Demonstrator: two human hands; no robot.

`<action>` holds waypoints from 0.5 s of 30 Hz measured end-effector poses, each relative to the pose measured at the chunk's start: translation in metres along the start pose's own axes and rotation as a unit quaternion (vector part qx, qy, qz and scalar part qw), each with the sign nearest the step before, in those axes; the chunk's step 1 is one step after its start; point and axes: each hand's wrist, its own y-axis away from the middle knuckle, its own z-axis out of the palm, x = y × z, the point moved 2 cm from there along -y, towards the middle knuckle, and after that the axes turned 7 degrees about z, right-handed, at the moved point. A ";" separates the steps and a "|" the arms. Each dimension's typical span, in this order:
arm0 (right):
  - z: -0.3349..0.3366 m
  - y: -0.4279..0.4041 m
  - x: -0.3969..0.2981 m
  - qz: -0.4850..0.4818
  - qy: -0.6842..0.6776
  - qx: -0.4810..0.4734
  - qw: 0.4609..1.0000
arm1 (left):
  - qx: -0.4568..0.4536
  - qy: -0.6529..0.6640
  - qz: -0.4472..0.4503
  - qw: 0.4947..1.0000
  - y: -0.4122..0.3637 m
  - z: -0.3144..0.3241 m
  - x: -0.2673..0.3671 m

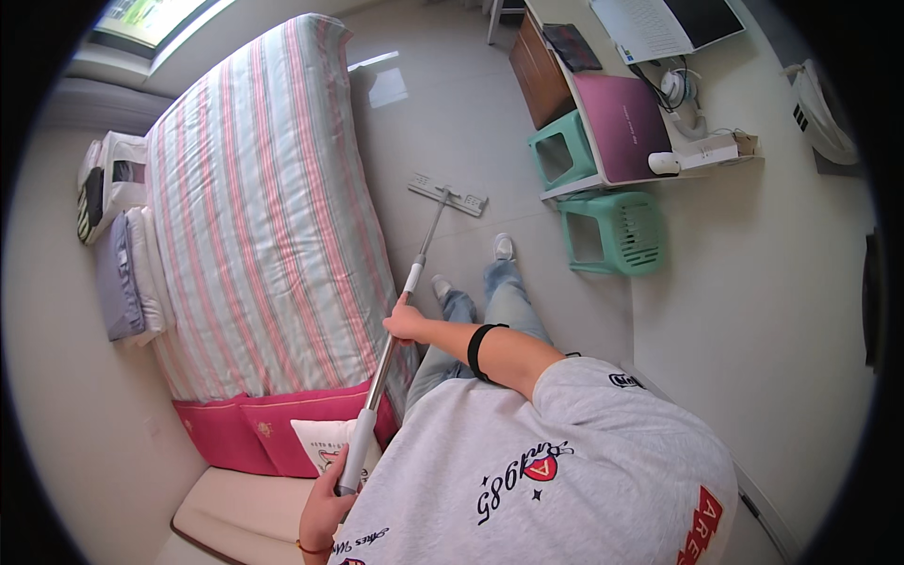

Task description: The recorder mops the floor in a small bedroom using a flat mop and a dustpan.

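Observation:
A flat floor mop with a telescopic metal pole (381, 372) slants across the view, from lower left up to the floor. My right hand (407, 321) is wrapped around the middle of the pole, just below the white-grey collar. Near the pole's upper end, my left hand (329, 498) grips the grey handle sleeve (359, 441). The mop's rectangular grey head (467, 202) rests on the pale tiled floor (445, 127), ahead of my shoes. Its upper plate faces me, and whatever lies beneath it is hidden.
Left of the pole stands a bed (261, 205) with a striped cover, pink pillows (282, 452) and folded bedding (123, 282). At right are two green plastic stools (639, 233) and a desk holding a laptop (653, 32), a purple mat (614, 120) and headphones (678, 86).

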 end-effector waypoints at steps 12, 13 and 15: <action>-0.014 -0.012 -0.029 -0.075 -0.089 0.118 0.986 | 0.035 0.179 -0.019 0.983 -0.013 0.009 0.003; -0.022 -0.015 -0.042 -0.083 -0.074 0.124 0.986 | 0.032 0.207 -0.003 0.978 -0.022 0.014 0.004; -0.039 -0.028 -0.068 -0.095 -0.044 0.119 0.987 | 0.040 0.243 0.014 0.969 -0.045 0.028 0.003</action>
